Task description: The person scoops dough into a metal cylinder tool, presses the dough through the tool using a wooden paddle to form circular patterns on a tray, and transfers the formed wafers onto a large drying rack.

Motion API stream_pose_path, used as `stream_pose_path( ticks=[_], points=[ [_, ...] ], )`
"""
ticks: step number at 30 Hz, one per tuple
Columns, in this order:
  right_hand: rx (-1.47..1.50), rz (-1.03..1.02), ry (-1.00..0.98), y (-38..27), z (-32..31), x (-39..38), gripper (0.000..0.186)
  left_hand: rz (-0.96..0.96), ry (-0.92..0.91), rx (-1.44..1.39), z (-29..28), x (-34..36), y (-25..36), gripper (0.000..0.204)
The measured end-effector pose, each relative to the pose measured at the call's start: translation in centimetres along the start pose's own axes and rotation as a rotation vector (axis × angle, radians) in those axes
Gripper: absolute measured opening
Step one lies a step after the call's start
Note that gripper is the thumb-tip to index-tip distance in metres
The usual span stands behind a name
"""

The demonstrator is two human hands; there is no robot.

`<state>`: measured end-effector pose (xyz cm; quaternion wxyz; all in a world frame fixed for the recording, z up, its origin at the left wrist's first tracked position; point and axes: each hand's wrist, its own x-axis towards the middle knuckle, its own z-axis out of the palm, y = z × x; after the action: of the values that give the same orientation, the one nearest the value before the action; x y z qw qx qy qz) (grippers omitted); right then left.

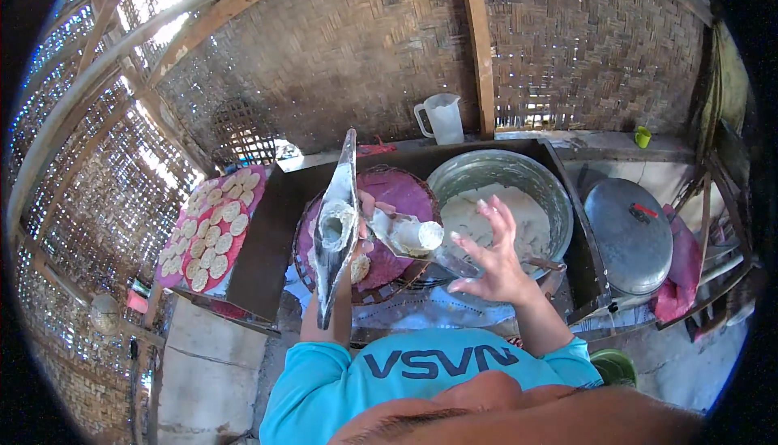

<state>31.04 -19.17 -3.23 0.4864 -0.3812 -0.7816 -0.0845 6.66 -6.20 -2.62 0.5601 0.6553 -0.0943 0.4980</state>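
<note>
Nearest the camera, bare skin of the wearer (519,412) blurs along the lower edge; above it, turquoise shirt with dark lettering (442,356). Left hand (369,222): fingers closed around a long, pointed, grey tool with a round, dough-smeared opening (333,226), held upright over a round wicker tray lined with purple sheet (393,190). Just right of it, a grey tool piece with a stubby, dough-coated cylinder (421,236); left fingers lie close behind it, contact unclear. Right hand (498,258): wide, fingers spread, dough on the tips, holding nothing visible, in front of a large grey metal basin (561,210) containing white dough (462,218). One pale dough round (360,268) on the purple sheet. Tray and basin stand side by side within a dark, low-walled box (259,271). Left of box: many pale lacy rounds (212,238) on pink sheets. Right of box: domed grey metal lid with red handle (624,242). Behind: translucent plastic pitcher (445,121), small lime-green cup (643,138), woven brown wall (324,64).
</note>
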Motion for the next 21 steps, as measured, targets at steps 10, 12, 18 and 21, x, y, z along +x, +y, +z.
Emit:
stream_pose_path(
  ticks=[10, 12, 18, 21],
  points=[
    [0.007, -0.013, 0.054, 1.7, -1.2, 1.7, 0.071, 0.010, 0.129, 0.023, -0.5, -0.6, 1.1, 0.029],
    [0.113, 0.270, 0.099, 5.2, -2.5, 1.3, 0.065, 0.036, 0.119, 0.080, -0.1, -0.5, 2.1, 0.032],
    [-0.546, 0.883, -1.308, 12.0, -0.2, -5.3, 0.029, 0.133, 0.061, 0.208, 0.4, 0.2, 3.4, 0.046],
    [-0.643, 0.661, -1.487, 14.8, 1.3, -9.2, 0.020, 0.177, 0.065, 0.270, 0.1, 0.5, 3.9, 0.052]
  ],
)
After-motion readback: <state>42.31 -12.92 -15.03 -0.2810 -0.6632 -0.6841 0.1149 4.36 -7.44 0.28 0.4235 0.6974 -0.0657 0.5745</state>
